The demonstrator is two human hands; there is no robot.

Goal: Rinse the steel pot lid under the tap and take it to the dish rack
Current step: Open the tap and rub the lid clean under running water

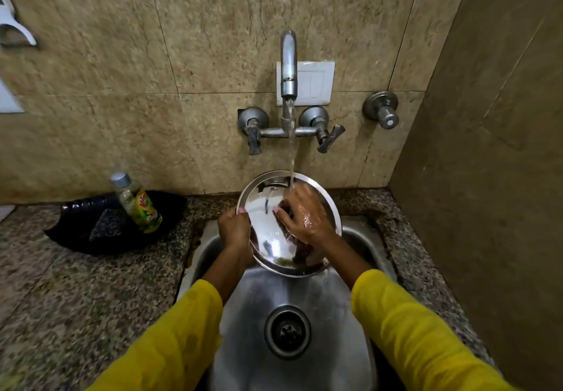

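The round steel pot lid (268,232) is tilted up over the sink (304,293), its shiny inner face towards me. My left hand (234,227) grips its left rim. My right hand (306,215) lies flat on the lid's face with fingers spread, wet. A thin stream of water falls from the wall tap (288,64) onto the lid's upper part and my right hand's fingers. No dish rack is in view.
A dish soap bottle (137,203) stands in a black tray (79,232) with a dark scrub pad (106,223) on the granite counter (76,293) to the left. A side wall (487,177) closes the right. The sink drain (287,331) sits below the lid.
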